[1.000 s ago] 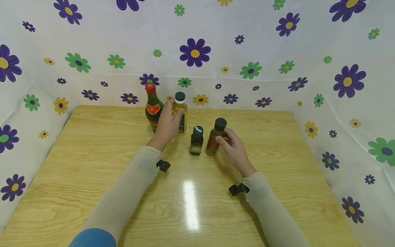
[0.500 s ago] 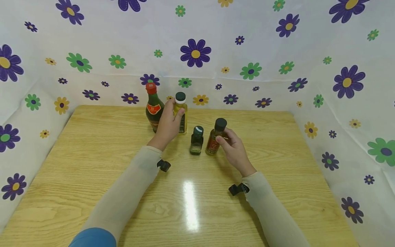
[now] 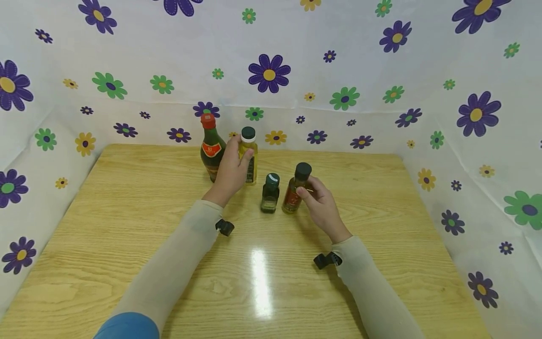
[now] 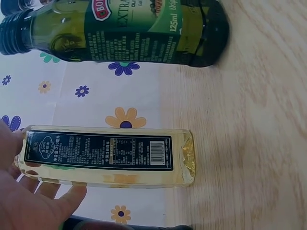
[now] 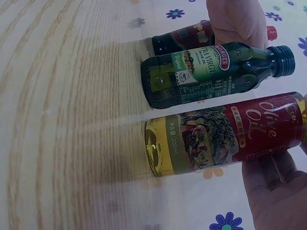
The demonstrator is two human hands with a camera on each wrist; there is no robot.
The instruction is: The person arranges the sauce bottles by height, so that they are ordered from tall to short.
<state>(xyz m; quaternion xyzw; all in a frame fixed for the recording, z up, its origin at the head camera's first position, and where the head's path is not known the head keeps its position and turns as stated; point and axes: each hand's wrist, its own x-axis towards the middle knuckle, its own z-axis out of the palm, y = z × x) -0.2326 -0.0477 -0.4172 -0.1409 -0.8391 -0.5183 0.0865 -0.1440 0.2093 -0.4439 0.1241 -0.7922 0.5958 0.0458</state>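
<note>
My left hand [image 3: 228, 176] grips a clear bottle of pale yellow liquid [image 3: 252, 165] near its top, below the white-and-green cap. In the left wrist view, its dark printed back label [image 4: 98, 151] faces the camera. Fingers and thumb of my right hand [image 3: 325, 209] hold an olive oil bottle with a red label and black cap [image 3: 292, 195]. Between the two hands a small green olive oil bottle [image 3: 269, 195] stands untouched. A dark green bottle with a red cap [image 3: 210, 150] stands upright just left of my left hand, which partly covers it.
All the bottles are on a light wooden table [image 3: 169, 263], towards its back edge. A white cloth with printed flowers [image 3: 178, 56] hangs behind and along both sides. Black cameras are strapped to the left wrist [image 3: 224, 228] and the right wrist [image 3: 327, 260].
</note>
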